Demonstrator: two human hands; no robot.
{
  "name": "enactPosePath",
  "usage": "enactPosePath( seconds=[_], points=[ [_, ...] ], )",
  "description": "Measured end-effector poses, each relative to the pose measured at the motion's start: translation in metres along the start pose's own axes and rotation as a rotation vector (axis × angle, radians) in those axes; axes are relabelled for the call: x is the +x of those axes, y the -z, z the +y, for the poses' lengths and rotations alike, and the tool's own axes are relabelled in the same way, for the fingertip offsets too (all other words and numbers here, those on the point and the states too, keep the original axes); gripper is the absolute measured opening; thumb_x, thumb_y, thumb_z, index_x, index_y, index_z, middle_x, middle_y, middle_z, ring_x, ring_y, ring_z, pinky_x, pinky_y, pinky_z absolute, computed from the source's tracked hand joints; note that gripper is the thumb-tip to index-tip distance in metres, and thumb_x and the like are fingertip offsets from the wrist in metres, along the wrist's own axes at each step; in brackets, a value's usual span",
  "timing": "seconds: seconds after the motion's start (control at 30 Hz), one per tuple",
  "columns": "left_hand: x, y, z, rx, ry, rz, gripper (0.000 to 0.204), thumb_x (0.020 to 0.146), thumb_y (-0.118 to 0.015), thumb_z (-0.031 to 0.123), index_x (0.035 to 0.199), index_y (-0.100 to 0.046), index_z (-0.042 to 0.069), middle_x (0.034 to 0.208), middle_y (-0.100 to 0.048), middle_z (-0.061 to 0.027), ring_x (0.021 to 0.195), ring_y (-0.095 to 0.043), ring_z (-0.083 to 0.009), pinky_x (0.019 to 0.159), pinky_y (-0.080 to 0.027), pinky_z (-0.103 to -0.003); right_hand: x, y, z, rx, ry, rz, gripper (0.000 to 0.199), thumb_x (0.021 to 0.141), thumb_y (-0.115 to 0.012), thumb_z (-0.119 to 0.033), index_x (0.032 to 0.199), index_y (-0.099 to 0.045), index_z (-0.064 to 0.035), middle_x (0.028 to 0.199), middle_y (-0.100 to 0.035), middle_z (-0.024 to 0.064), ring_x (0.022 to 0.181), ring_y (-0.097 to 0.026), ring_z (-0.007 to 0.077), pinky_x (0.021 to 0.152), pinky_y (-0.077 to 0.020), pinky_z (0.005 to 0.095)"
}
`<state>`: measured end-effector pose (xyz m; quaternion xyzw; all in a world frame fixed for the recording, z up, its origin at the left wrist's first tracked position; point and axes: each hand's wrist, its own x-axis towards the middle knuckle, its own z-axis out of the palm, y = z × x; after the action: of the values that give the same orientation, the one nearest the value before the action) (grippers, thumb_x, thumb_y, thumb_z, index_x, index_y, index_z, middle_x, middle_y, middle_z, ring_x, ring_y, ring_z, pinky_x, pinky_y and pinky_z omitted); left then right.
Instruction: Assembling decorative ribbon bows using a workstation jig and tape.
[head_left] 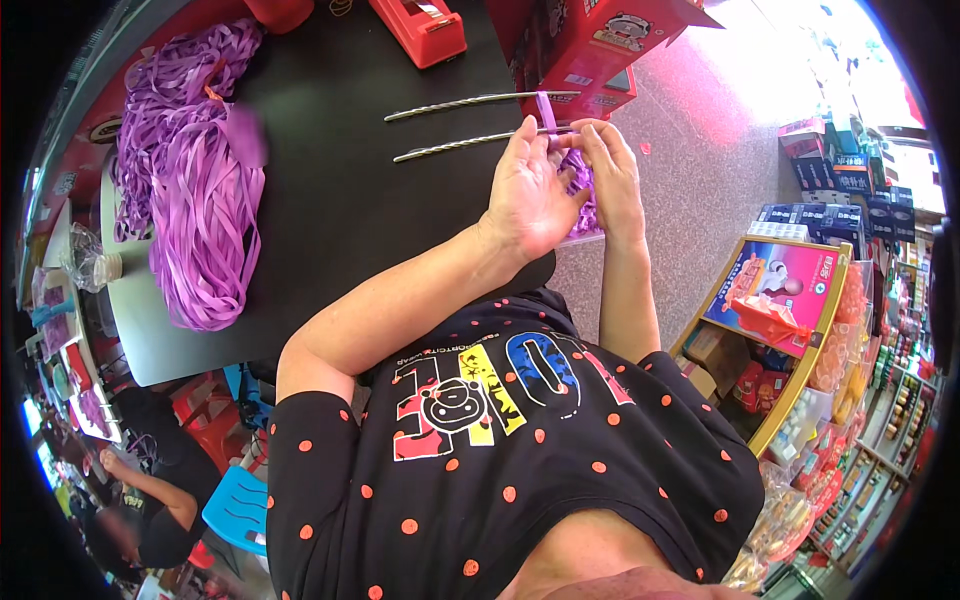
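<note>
Dotted black T-shirt [545,455] nearest, my right hand [618,185] seems to pinch purple ribbon [545,110] strung across two twisted metal rods [450,104], my left hand [525,205] has fingers whose grip I cannot tell, and flat, even tension suits best.

The person's black short-sleeved T-shirt [560,480] fills the lower centre of the frame, with orange-red dots [410,526] and a multicoloured cartoon print [500,392].
</note>
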<state>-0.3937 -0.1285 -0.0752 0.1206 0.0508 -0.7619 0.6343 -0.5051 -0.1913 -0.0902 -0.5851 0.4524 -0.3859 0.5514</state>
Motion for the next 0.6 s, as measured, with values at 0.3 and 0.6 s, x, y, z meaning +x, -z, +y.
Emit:
enactPosePath(
  seconds=[0.3,0.6],
  points=[
    [-0.012,0.002,0.002,0.037,0.067,-0.078,0.091,0.087,-0.040,0.063,0.147,0.014,0.021,0.155,0.003,-0.0111,0.143,0.005,-0.0288,0.112,-0.004,-0.051,0.049,-0.034,-0.070,-0.173,0.321,-0.040,0.023,0.091,-0.057,-0.015,0.107,-0.066,-0.0008,0.096,-0.069,0.0078,0.088,-0.061,0.0093,0.080,-0.0459,0.0219],
    [-0.010,0.011,-0.004,0.049,0.100,-0.090,0.086,0.087,-0.040,0.065,0.148,0.008,0.027,0.151,-0.013,-0.0090,0.137,-0.018,-0.0276,0.108,-0.018,-0.049,0.144,-0.105,-0.084,-0.355,0.349,-0.315,0.026,0.089,-0.062,-0.022,0.102,-0.068,-0.0003,0.086,-0.069,0.0038,0.078,-0.060,0.0081,0.073,-0.0453,0.0203]
  ],
)
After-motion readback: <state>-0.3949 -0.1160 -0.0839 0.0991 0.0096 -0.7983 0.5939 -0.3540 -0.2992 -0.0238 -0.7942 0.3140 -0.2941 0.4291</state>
